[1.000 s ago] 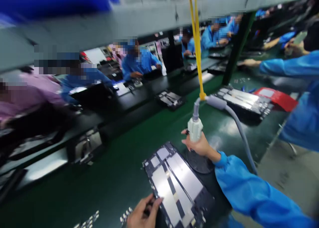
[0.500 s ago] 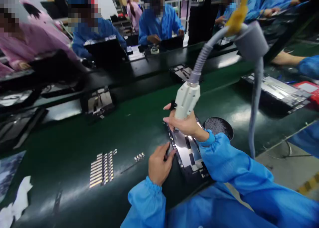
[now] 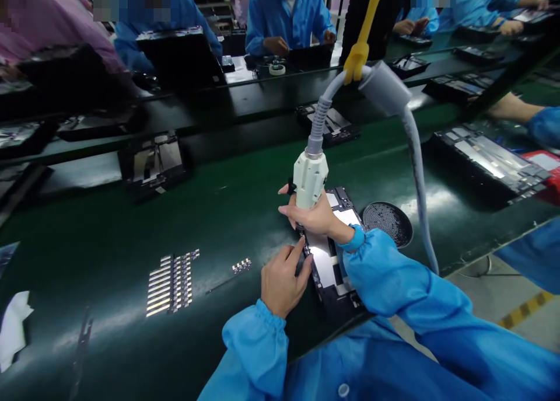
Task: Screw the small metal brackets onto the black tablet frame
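Note:
My right hand (image 3: 312,214) is closed around a white electric screwdriver (image 3: 310,176), held upright with its lower end over the left edge of an opened tablet (image 3: 321,267). The screwdriver's tip is mostly hidden by my fingers. The tablet lies on the bench with its silvery inside facing up. My left hand (image 3: 282,278) holds the tablet's left edge, index finger close below the screwdriver and thumb lower along the edge. Just right of the tablet sits a round black dish (image 3: 388,223) of small parts, too small to make out.
Several small circuit strips (image 3: 170,284) lie in rows on the green bench (image 3: 227,214), with a smaller group (image 3: 242,265) nearer my left hand. A grey cable (image 3: 417,173) hangs from a yellow strap (image 3: 363,39). Other opened devices (image 3: 494,156) lie around; co-workers sit opposite.
The view has shifted, so most of the bench appears further left. My left index finger has stretched up along the tablet's edge toward the screwdriver. My right hand still holds the screwdriver.

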### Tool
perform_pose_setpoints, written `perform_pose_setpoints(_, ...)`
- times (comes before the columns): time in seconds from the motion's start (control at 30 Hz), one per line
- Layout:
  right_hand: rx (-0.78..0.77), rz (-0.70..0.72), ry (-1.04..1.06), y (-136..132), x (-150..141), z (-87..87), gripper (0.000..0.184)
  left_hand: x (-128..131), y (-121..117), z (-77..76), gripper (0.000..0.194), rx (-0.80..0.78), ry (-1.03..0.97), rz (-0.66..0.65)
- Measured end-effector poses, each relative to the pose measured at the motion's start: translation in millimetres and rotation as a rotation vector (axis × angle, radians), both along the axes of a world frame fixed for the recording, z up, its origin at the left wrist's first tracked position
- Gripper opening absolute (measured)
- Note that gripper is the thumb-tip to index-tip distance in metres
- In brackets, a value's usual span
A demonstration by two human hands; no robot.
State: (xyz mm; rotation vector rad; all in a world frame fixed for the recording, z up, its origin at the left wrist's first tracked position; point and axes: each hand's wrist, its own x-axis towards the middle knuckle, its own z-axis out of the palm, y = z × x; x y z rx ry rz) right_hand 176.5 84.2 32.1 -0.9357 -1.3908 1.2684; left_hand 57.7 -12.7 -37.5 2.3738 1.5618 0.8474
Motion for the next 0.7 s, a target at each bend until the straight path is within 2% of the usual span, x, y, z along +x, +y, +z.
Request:
perform_pose_setpoints(0.13, 0.020, 0.003, -0.001, -2, 1, 1.2, 0.024, 0, 0, -1.2, 0.035, -0.006, -0.043, -0.010)
perform_pose_setpoints(0.2, 0.046, -0.003, 0.004, -3, 1, 2.5, 0.022, 0, 3, -2.5, 0.031, -0.010, -0.159, 0.007)
perform_pose_setpoints(0.3, 0.054, 0.009, 0.017, -5, 2, 3.9, 0.018, -2, 10, -4.0, 0.023, -0.025, -0.405, 0.104)
perform_pose_setpoints(0.37, 0.052, 0.005, 0.012, -5, 1, 4.1, 0.017, -2, 14, -4.0, 0.019, -0.032, -0.488, 0.147)
perform_pose_setpoints(0.57, 0.041, -0.034, -0.028, -3, 0, 0.2, 0.021, 1, 12, -2.1, 0.017, 0.022, -0.439, 0.042)
perform_pose_setpoints(0.7, 0.023, -0.009, 0.012, -1, -1, -4.4, 0.024, 1, 12, -2.7, 0.017, 0.036, -0.412, 0.027)
